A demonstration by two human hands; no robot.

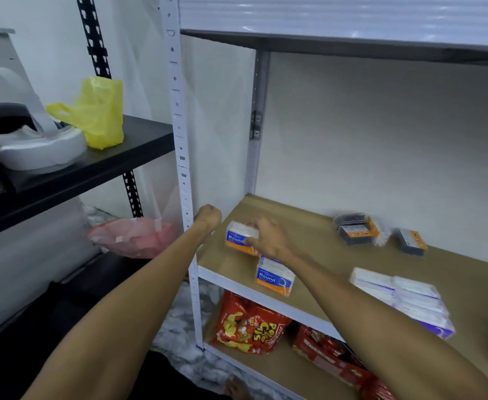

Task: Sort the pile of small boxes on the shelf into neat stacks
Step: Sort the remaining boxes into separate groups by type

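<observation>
Right hand (268,236) is gripping a "Round" box (241,238), blue, white and orange, fingers over its top and thumb against its near face; the box is sitting at the rear left of the brown shelf board (317,255). Left hand (208,216) is curled into a fist at the shelf's left edge, close to the white upright post (183,168), holding nothing visible. Both forearms are reaching in from the lower frame.

A second "Round" box (274,280) is standing just in front of the held one, near the front lip of the board, partly under the right wrist. White and purple boxes (404,298) are lying side by side further right, touching each other. Dark packs with orange labels (355,229) are lying towards the back, with one more pack (411,242) apart to their right.

Red snack bags (248,327) are lying on the board below. On the black rack to the left, a yellow plastic bag (98,111) is standing beside a white object, identity unclear.
</observation>
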